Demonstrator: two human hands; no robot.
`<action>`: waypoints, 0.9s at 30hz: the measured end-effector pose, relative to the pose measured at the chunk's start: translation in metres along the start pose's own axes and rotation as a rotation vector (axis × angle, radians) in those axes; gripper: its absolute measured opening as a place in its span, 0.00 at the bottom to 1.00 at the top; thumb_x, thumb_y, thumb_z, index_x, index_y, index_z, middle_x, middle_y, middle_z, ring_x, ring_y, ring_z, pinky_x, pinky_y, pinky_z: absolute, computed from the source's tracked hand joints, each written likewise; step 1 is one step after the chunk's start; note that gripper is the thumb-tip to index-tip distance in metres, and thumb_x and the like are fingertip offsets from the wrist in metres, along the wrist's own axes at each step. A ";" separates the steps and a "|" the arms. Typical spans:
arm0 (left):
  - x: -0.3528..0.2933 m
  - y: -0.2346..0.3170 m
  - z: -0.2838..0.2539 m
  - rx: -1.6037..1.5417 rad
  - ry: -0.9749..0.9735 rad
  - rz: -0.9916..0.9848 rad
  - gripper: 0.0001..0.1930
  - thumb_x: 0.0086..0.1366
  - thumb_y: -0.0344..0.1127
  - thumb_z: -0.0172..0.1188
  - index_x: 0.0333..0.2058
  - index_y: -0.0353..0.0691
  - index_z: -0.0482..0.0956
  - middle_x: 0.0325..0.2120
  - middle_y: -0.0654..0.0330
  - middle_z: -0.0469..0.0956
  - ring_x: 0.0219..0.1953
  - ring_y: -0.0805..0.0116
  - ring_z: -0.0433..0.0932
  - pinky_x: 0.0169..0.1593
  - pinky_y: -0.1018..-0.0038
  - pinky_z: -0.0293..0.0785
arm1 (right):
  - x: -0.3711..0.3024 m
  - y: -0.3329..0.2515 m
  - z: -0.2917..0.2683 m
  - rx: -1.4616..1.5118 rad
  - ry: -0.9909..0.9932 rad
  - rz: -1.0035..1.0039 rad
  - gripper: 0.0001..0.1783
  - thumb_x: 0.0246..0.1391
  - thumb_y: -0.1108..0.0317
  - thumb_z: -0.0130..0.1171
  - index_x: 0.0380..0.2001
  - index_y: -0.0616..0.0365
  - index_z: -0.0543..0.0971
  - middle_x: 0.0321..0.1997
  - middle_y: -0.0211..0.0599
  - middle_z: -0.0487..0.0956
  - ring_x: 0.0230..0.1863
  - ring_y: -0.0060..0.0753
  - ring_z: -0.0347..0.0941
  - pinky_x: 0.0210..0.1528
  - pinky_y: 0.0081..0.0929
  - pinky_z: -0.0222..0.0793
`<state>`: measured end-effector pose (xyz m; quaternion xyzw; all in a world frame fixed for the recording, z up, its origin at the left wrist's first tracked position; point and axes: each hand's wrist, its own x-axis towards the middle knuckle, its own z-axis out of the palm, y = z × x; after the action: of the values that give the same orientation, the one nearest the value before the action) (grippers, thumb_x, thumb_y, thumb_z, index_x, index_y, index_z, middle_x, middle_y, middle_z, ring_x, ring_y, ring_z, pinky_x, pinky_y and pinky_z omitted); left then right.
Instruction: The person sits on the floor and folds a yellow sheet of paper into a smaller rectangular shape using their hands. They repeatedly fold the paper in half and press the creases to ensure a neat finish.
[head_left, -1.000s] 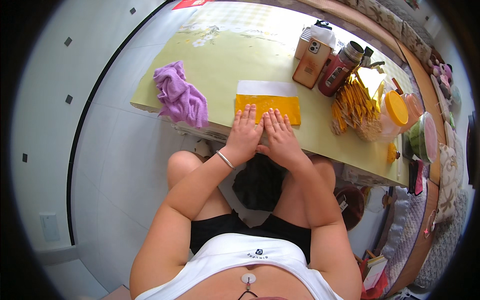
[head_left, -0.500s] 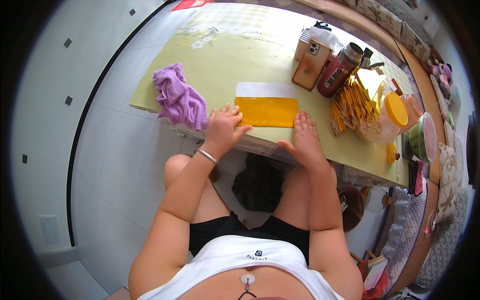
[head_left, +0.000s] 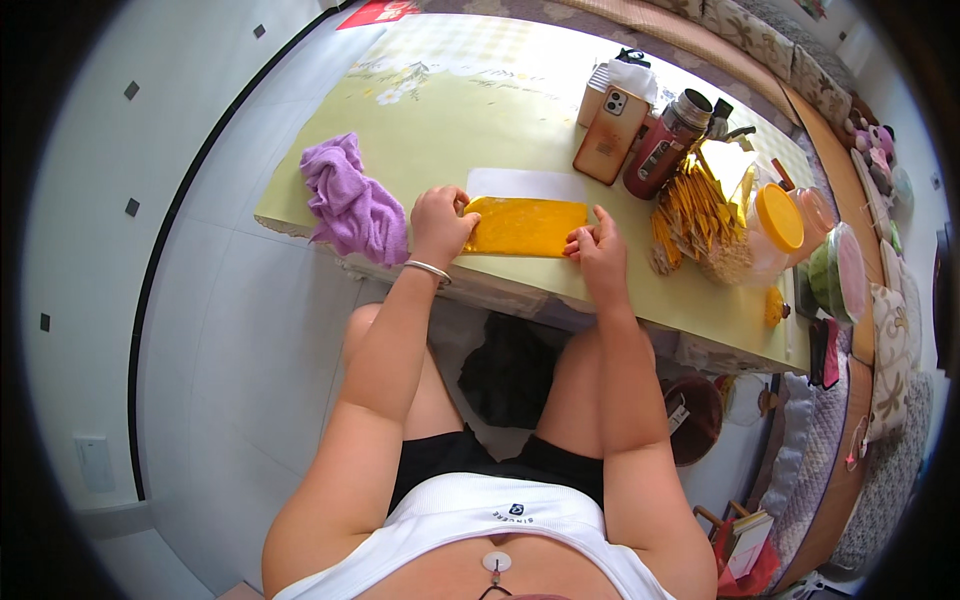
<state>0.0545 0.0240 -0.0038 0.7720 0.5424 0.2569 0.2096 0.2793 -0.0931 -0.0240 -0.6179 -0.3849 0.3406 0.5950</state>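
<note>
A glossy yellow-orange rectangular sheet [head_left: 527,227] lies near the front edge of the table, partly over a white sheet [head_left: 525,184] that shows behind it. My left hand [head_left: 440,222], with a silver bangle on its wrist, is closed in a pinch on the yellow sheet's left edge. At the opposite end, my right hand [head_left: 601,255] has its thumb and bent fingers together on the lower right corner, its index finger raised. A crumpled purple cloth [head_left: 352,200] rests on the table to the left of my left hand.
Right of the sheet stand a gold phone [head_left: 610,135], a dark red thermos [head_left: 667,145], a bundle of folded gold paper pieces [head_left: 690,215] and a yellow-lidded clear jar [head_left: 779,220]. The pale green tablecloth [head_left: 420,140] covers the table. A dark red bin [head_left: 694,420] sits below, right of my legs.
Both hands have gone from lying flat beside the yellow sheet to pinching its two ends. The sheet looks slightly lifted or bowed at the left edge.
</note>
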 end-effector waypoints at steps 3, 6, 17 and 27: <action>0.002 -0.009 0.011 0.005 0.142 0.086 0.17 0.51 0.32 0.70 0.42 0.40 0.82 0.39 0.56 0.78 0.47 0.53 0.74 0.55 0.62 0.70 | 0.002 0.000 0.000 -0.004 -0.010 0.016 0.32 0.62 0.77 0.51 0.68 0.72 0.58 0.35 0.40 0.78 0.28 0.23 0.77 0.31 0.19 0.75; 0.007 -0.015 0.021 -0.023 0.259 0.286 0.17 0.49 0.31 0.68 0.41 0.42 0.82 0.40 0.58 0.79 0.49 0.54 0.73 0.55 0.62 0.69 | 0.003 0.000 -0.001 0.004 -0.027 0.012 0.32 0.62 0.77 0.52 0.68 0.72 0.58 0.35 0.40 0.78 0.28 0.24 0.77 0.32 0.20 0.76; -0.001 -0.011 0.009 -0.222 0.238 0.194 0.07 0.48 0.30 0.69 0.29 0.43 0.86 0.29 0.60 0.81 0.41 0.57 0.77 0.48 0.64 0.73 | 0.003 0.001 -0.005 0.006 -0.052 0.012 0.33 0.63 0.77 0.54 0.69 0.73 0.56 0.36 0.44 0.80 0.30 0.26 0.79 0.33 0.19 0.77; -0.019 0.003 -0.010 -0.377 0.171 0.099 0.12 0.54 0.27 0.68 0.40 0.39 0.85 0.39 0.54 0.83 0.36 0.58 0.81 0.41 0.67 0.77 | 0.005 0.003 -0.005 0.035 -0.045 0.023 0.34 0.62 0.77 0.53 0.68 0.74 0.57 0.33 0.42 0.79 0.27 0.25 0.78 0.30 0.21 0.76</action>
<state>0.0452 0.0051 0.0028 0.7200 0.4621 0.4284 0.2907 0.2861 -0.0904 -0.0263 -0.6040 -0.3849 0.3678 0.5931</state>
